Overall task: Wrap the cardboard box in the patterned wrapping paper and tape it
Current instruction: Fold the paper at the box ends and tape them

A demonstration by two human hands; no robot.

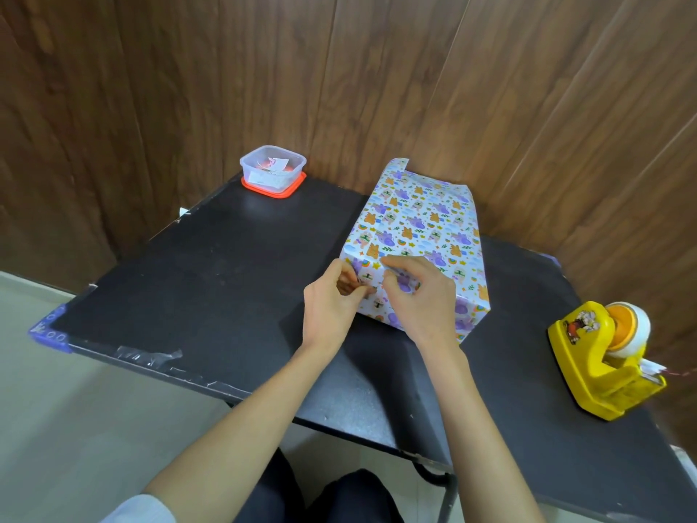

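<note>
The box (418,232) lies on the black table (211,281), fully covered by white wrapping paper printed with purple and orange animals. A paper flap stands up at its far end. Both hands work at the near end face. My left hand (332,307) pinches a fold of paper at the near left corner with curled fingers. My right hand (418,296) has curled fingers pressing and gripping the paper on the near face. No cardboard shows.
A yellow tape dispenser (599,356) with an orange-cored roll stands at the right of the table. A clear plastic container (273,169) on a red lid sits at the far left corner. A wooden wall rises right behind the table.
</note>
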